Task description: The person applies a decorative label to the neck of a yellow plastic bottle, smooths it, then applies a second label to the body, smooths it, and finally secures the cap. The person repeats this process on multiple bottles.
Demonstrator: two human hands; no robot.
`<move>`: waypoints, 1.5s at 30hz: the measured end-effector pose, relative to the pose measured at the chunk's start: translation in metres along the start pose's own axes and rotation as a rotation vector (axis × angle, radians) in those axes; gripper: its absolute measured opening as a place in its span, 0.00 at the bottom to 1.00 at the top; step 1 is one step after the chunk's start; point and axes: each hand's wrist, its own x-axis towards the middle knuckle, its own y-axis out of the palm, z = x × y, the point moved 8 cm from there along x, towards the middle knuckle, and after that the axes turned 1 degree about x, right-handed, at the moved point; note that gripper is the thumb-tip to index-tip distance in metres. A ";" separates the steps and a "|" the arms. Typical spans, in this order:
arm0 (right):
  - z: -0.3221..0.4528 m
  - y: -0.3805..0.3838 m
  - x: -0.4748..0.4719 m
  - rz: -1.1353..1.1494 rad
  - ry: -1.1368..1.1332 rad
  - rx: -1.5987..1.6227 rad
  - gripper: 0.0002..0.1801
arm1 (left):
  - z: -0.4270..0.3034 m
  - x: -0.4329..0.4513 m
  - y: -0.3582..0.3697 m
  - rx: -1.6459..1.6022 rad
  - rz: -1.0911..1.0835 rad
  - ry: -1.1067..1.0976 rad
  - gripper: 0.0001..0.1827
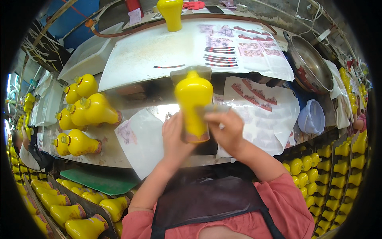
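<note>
A yellow glazed vase-shaped bottle [194, 92] with a patterned band at its base lies in front of me, its neck pointing away toward a grey block-like rest. My left hand [176, 140] holds it by its lower left side. Between the fingers of my right hand [226, 128] is a flat greyish tool [216, 108], blurred, against or just over the bottle's right side; its exact kind I cannot tell. Beyond them, a white board [143, 44] bears dark-and-red decal strips [220, 56] and patterned decal sheets [253, 47]. A sheet of red curved decals [256, 92] lies to the right.
Several yellow bottles [98, 109] lie at left; another [170, 15] stands on the board. At right are a metal basin [313, 64] and a lilac bucket [312, 116]. Racks of bottles [337, 179] flank me. Another person [29, 152] is at far left; part of a person appears far right.
</note>
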 end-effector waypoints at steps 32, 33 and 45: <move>-0.205 0.011 -0.019 -0.212 1.294 0.705 0.18 | 0.037 0.047 0.040 -1.108 0.057 -0.558 0.54; -0.206 0.013 -0.019 -0.235 1.295 0.712 0.17 | 0.038 0.046 0.043 -1.097 0.076 -0.569 0.54; -0.084 -0.021 0.089 0.432 0.858 0.481 0.07 | 0.014 0.100 -0.028 -0.499 -0.032 0.052 0.23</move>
